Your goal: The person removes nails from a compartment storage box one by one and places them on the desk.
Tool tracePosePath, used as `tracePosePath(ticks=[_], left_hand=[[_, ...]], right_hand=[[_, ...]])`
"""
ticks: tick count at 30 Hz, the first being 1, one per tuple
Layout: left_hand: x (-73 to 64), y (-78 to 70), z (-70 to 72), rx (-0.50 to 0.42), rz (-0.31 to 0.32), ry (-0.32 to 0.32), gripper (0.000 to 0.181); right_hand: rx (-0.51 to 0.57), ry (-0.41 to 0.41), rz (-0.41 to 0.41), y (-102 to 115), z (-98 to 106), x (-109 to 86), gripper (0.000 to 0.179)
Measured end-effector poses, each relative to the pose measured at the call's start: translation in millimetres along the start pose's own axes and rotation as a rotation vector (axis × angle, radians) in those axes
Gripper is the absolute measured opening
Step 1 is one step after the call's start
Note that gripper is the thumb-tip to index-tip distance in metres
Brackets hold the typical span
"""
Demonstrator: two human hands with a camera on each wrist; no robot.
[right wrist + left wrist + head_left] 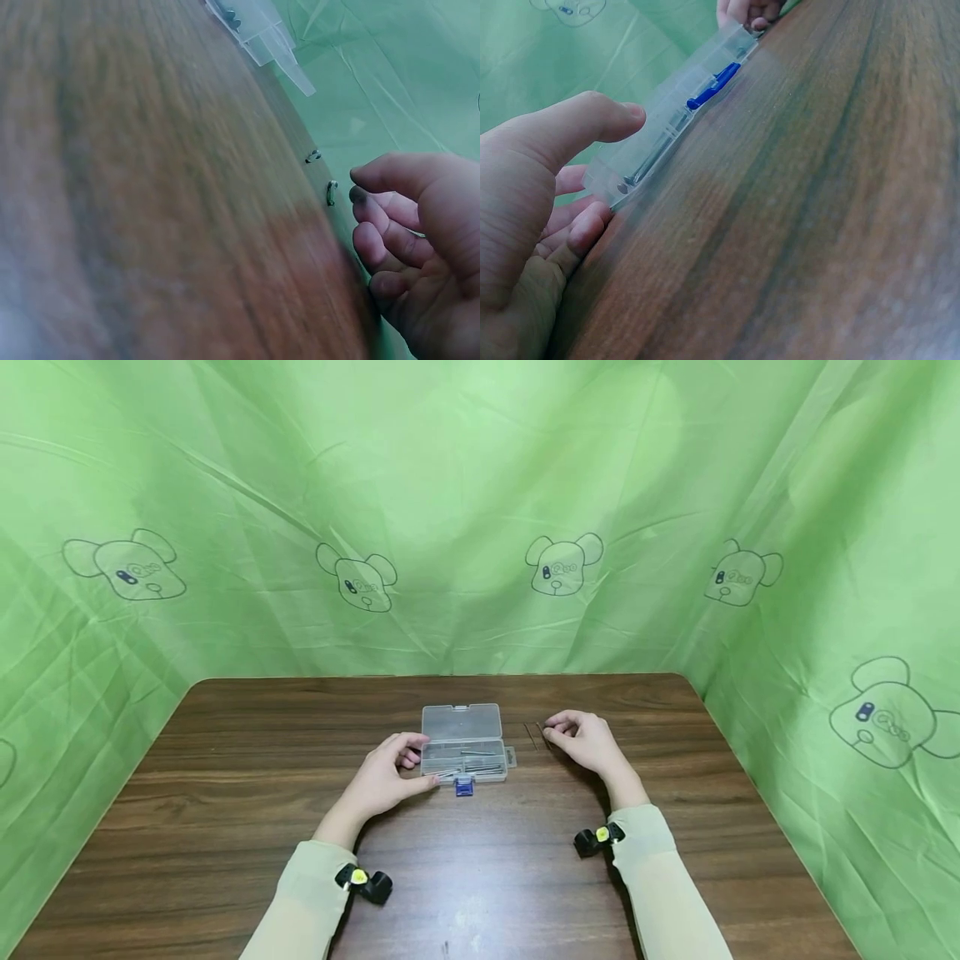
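Note:
A clear plastic box (463, 760) lies on the table with its lid (461, 722) opened back and a blue latch (464, 787) in front. Several long, thin metal nails (487, 769) fill its compartments. My left hand (386, 779) grips the box's left end, thumb at the front corner and fingers along the side. To the right of the box, two thin nails (332, 193) lie on the wood. My right hand (587, 742) is beside them, fingers loosely bent; in the right wrist view its thumb and fingertips are just apart from the nearer nail.
The brown wood table (465, 877) stretches out all round the box. Green cloth (465, 510) with printed bear heads hangs behind and at both sides. A small clear tab (512, 757) juts from the box's right side.

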State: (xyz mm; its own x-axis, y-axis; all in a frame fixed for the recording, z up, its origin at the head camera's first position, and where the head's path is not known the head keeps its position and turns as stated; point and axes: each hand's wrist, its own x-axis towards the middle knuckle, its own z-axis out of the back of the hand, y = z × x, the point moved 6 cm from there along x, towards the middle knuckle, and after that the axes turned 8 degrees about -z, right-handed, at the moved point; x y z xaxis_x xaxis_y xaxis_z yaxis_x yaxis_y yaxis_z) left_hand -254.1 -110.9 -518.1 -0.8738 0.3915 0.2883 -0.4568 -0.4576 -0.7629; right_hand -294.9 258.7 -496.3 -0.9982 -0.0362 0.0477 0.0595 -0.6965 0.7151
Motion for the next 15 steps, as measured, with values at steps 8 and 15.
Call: tracePosePath(ticks=[8, 15], left_hand=[[3.0, -2.0, 0.0, 0.004, -0.007, 0.000, 0.068], [0.5, -0.8, -0.7, 0.000, -0.023, -0.015, 0.067]], right_hand=[[0.063, -0.004, 0.068, 20, 4, 0.6, 0.020], [0.105, 0.097, 0.150, 61, -10, 4.1, 0.021]])
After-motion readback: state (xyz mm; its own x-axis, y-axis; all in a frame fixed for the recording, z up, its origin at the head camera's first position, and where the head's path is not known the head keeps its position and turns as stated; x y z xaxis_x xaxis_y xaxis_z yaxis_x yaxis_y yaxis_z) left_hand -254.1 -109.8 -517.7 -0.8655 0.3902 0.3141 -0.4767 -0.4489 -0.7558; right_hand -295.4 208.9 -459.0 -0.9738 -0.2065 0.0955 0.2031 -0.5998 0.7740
